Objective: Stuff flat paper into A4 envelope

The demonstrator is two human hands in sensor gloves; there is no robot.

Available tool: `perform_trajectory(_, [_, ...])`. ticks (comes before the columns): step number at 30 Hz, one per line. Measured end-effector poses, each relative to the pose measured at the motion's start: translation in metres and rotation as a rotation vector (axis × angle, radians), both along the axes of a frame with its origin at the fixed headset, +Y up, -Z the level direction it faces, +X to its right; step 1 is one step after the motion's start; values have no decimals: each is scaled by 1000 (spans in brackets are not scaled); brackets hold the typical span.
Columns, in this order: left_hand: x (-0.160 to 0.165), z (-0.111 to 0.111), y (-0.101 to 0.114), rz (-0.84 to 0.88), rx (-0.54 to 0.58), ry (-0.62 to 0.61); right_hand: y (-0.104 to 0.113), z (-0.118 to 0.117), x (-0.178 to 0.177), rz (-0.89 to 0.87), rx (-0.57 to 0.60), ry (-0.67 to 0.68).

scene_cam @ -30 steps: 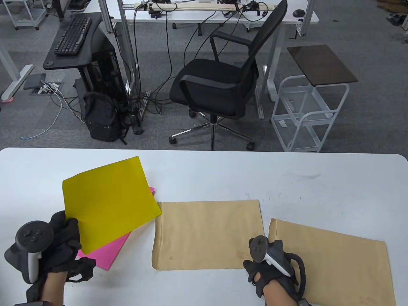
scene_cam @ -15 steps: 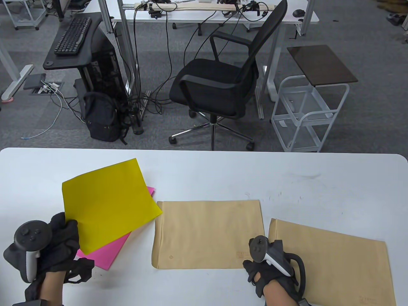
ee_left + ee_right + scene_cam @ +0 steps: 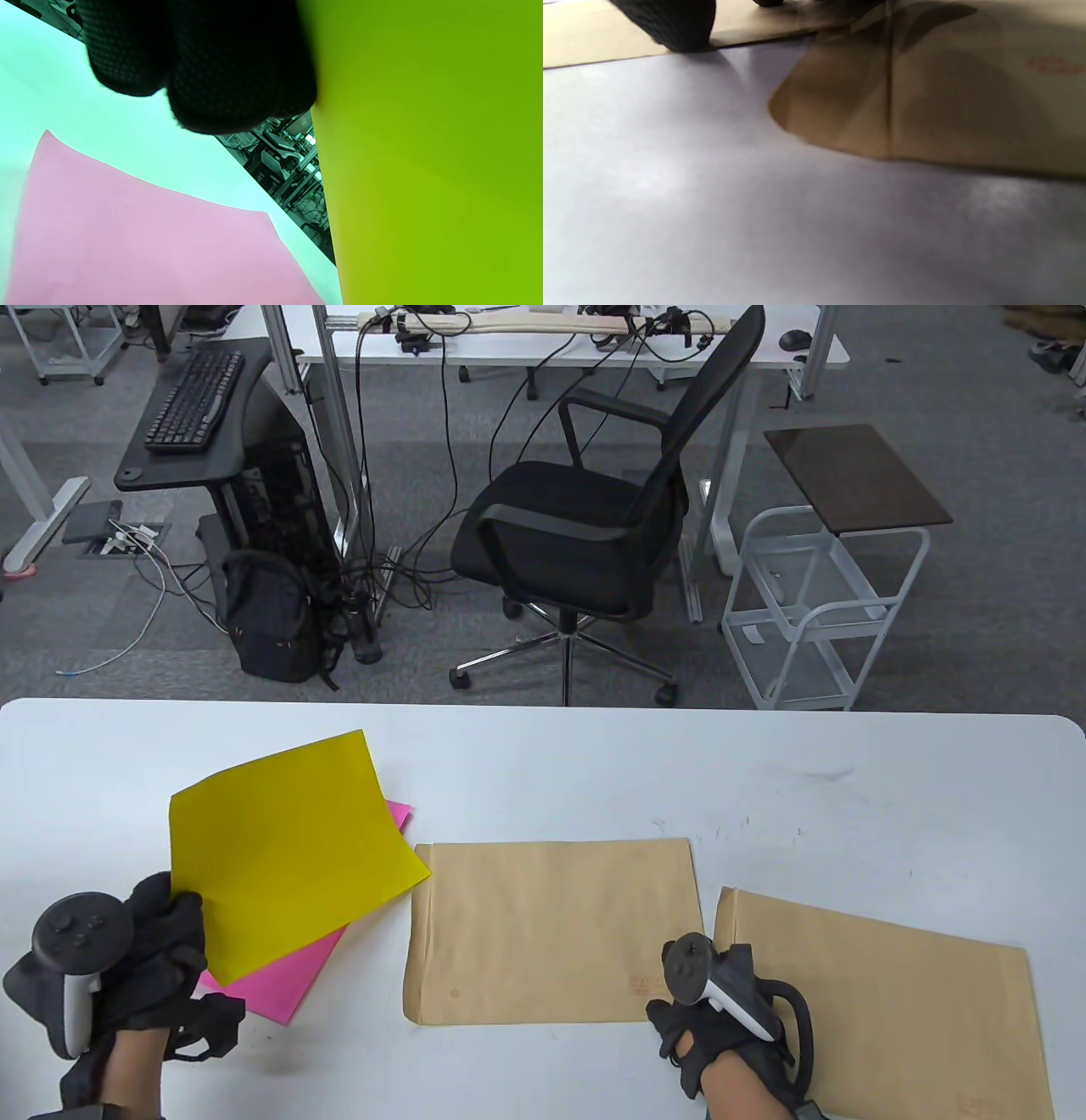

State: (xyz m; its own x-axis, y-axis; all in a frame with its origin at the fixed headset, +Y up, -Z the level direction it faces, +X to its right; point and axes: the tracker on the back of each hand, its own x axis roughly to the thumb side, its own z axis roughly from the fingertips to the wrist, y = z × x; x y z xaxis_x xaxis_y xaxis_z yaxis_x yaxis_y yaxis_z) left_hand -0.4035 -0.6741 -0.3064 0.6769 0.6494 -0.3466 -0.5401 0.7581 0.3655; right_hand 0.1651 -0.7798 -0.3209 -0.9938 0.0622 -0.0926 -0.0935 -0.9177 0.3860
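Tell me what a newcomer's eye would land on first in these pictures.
The bright yellow sheet at the table's left jumps out first: the left hand holds it by its near corner, lifted over a pink sheet lying flat beneath it. Next come two brown envelopes, the middle envelope flat at the table's centre and the right envelope angled beside it. The right hand sits between their near corners.

Beyond the far edge of the white worktable (image 3: 764, 763), grey carpet tile floor (image 3: 976, 602) stretches to a black mesh swivel office chair (image 3: 585, 517) on a chrome star base. A white wire trolley with a dark brown top (image 3: 836, 560) stands to the chair's right. To its left, a black keyboard (image 3: 193, 400) rests on a black stand above a black backpack (image 3: 270, 619) and loose cables, with a long white desk (image 3: 585, 343) behind.
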Motion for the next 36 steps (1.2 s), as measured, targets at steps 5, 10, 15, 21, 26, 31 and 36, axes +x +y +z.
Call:
perform_trajectory(5, [-1, 0, 1, 6, 0, -5, 0, 0, 0, -1, -3, 0])
perform_trajectory(10, [-4, 1, 2, 14, -1, -8, 0, 0, 0, -4, -12, 2])
perform_trajectory(15, [-5, 1, 2, 2, -33, -20, 0, 0, 1, -5, -14, 2])
perform_trajectory(21, [-4, 1, 1, 1, -46, -33, -1, 1, 1, -6, -16, 2])
perform_trajectory(26, [-7, -2, 0, -8, -84, -85, -1, 1, 0, -5, -22, 4])
perform_trajectory(31, [-14, -3, -2, 39, -133, -137, -1, 1, 0, -4, -22, 4])
perform_trajectory(36, [-26, -3, -5, 81, -163, -169, -1, 1, 0, -4, -23, 4])
